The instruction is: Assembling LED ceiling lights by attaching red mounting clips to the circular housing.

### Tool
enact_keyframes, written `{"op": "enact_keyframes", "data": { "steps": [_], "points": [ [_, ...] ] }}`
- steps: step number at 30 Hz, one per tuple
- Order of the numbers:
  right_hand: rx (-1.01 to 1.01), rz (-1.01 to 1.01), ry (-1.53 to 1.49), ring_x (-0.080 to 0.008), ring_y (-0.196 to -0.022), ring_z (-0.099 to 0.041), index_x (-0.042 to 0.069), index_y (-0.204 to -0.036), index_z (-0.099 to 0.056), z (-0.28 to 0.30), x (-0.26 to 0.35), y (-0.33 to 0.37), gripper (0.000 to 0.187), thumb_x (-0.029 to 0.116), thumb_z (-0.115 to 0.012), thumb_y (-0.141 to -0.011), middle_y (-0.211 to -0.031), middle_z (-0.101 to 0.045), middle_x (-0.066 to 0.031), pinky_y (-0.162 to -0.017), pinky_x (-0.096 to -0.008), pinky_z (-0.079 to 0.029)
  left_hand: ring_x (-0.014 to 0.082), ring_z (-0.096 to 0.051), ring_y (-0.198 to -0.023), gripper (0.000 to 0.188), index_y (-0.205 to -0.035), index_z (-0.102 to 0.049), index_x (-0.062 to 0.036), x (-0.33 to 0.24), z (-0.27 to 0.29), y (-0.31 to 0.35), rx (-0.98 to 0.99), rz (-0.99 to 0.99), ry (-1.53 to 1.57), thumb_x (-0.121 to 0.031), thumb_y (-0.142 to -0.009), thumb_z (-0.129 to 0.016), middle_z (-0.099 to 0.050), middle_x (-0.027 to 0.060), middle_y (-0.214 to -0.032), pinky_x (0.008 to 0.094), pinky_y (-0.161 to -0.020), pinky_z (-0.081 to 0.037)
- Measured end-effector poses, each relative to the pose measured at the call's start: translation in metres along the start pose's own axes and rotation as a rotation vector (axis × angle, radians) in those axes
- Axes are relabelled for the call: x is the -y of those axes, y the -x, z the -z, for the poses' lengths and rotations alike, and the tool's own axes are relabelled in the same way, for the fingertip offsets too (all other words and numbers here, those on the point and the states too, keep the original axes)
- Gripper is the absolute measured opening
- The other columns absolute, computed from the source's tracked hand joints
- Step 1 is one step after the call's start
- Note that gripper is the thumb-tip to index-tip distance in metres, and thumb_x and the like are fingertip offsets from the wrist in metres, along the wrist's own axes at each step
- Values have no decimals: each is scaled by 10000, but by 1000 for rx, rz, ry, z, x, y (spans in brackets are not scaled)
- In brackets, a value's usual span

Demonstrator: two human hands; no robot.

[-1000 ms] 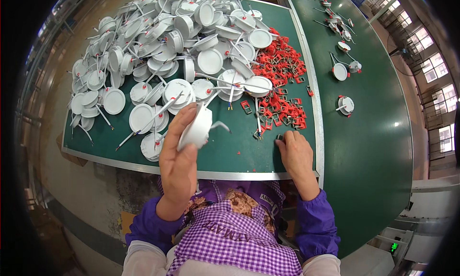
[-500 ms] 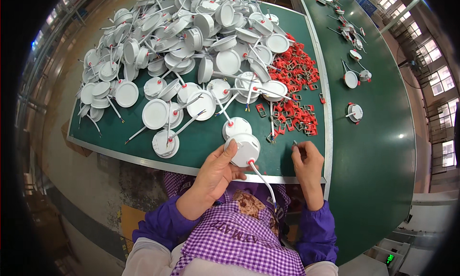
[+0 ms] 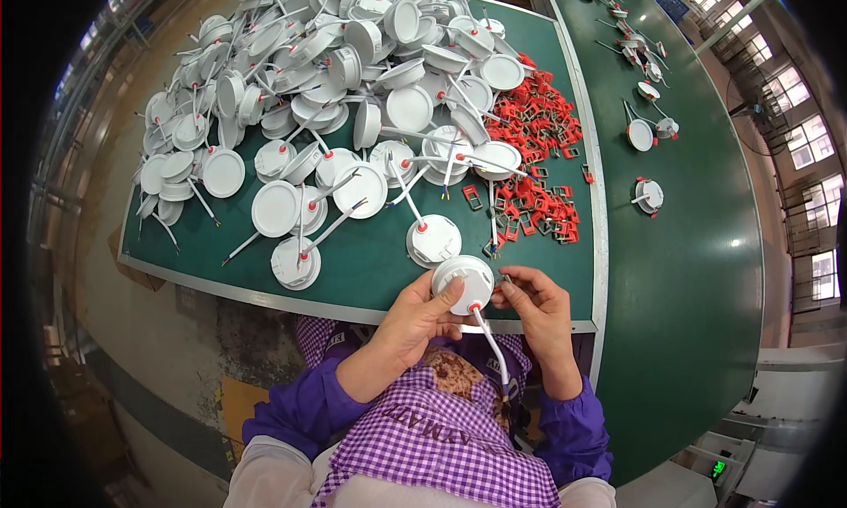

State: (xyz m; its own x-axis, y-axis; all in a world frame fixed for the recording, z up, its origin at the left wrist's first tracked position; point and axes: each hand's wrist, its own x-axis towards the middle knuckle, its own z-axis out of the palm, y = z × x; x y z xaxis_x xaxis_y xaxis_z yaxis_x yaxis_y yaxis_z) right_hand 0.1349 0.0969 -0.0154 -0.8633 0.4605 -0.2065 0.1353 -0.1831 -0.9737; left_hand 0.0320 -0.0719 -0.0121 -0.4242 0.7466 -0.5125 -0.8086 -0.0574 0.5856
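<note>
A round white downlight (image 3: pixel 465 283) is held over the table's near edge. My left hand (image 3: pixel 401 327) grips it from the left, thumb on top and fingers beneath. Its white cable (image 3: pixel 493 345) leaves a red grommet and hangs toward my apron. At the downlight's right rim, my right hand (image 3: pixel 538 312) pinches a small red-and-metal spring clip (image 3: pixel 501 285), mostly covered by the fingers. Whether the clip touches the rim I cannot tell. Just beyond lies another downlight (image 3: pixel 434 241), its cable pointing away.
A large heap of white downlights (image 3: pixel 409 109) with loose cables covers the far and left parts of the green table (image 3: pixel 371 265). Right of it lies a pile of red clips (image 3: pixel 540 120). A green conveyor belt (image 3: pixel 688 305) runs along the right, carrying several downlights (image 3: pixel 649 196).
My right hand has moved left with the clip, up to the downlight. My left hand has turned and tilted the downlight and shifted it slightly right and nearer.
</note>
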Motion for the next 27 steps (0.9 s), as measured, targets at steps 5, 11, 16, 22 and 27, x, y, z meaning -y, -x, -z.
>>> {"op": "enact_keyframes", "data": {
  "steps": [5, 11, 16, 22, 27],
  "points": [
    [-153, 57, 54, -127, -785, -655, -50, -1044, -617, -6, 14, 1, 135, 8, -610, -923, -890, -669, -83, -707, -244, -540, 116, -646, -907, 400, -1237, -552, -21, 8, -3, -1, -42, -168, -110, -253, -928, -657, -657, 59, -1063, 247, -731, -528],
    [-173, 273, 597, -95, -697, -617, -54, -993, -629, -17, 17, 9, 112, 23, -634, -913, -844, -659, -63, -637, -214, -498, 105, -626, -919, 374, -1208, -576, 33, 11, -5, -1, -32, -309, -160, -147, -901, -693, -661, 58, -1061, 252, -821, -514],
    [-225, 69, 404, -96, -671, -626, -47, -984, -635, -20, 16, 10, 100, 12, -640, -904, -789, -656, -59, -602, -225, -503, 82, -612, -872, 330, -1150, -621, 35, 15, -5, -3, -61, -366, -204, -151, -892, -709, -673, 41, -989, 232, -777, -503],
    [-210, 382, 625, -125, -668, -648, -36, -969, -621, -32, 18, 14, 74, -22, -617, -896, -800, -646, -82, -587, -255, -514, 76, -609, -852, 310, -1151, -633, 18, 16, -6, -5, -78, -413, -182, -125, -886, -707, -678, 34, -974, 232, -748, -501],
    [-230, 504, 782, -308, -752, -653, -10, -983, -606, -40, 10, 15, 175, -83, -621, -825, -883, -633, -162, -636, -358, -515, 70, -608, -844, 309, -1159, -635, 5, 15, -7, -8, -78, -425, -195, -106, -881, -707, -675, 21, -962, 225, -736, -499]
  ]
}}
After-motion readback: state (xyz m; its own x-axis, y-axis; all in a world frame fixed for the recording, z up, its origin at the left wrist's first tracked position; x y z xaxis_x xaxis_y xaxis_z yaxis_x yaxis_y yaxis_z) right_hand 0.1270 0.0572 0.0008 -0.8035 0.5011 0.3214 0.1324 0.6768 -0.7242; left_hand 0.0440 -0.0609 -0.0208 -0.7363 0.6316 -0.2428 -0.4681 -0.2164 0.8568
